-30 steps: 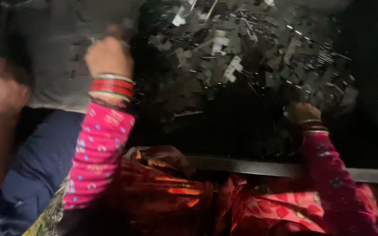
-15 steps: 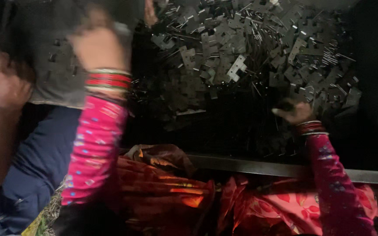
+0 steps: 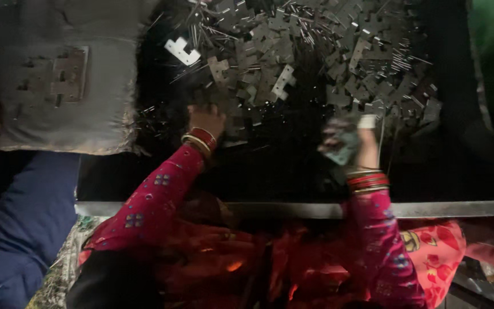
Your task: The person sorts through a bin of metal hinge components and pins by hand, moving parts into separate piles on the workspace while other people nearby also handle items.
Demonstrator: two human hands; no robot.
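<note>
Against metal-piece heap (image 3: 315, 63) near edge: left hand (image 3: 206, 119) touching; right hand (image 3: 347, 140) blurred, grip unclear.

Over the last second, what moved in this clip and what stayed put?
The left hand came down off the grey cloth pad and now reaches into the pile of metal hinge plates. The right hand lifted off the pile, blurred, possibly with plates in its grip. The hinge on the pad, the pile and the tray edge stayed.

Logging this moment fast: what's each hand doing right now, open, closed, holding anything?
Left hand: reaching into the pile of metal parts; grip cannot be told.
Right hand: blurred, closed on something pale; what it is cannot be told.
</note>
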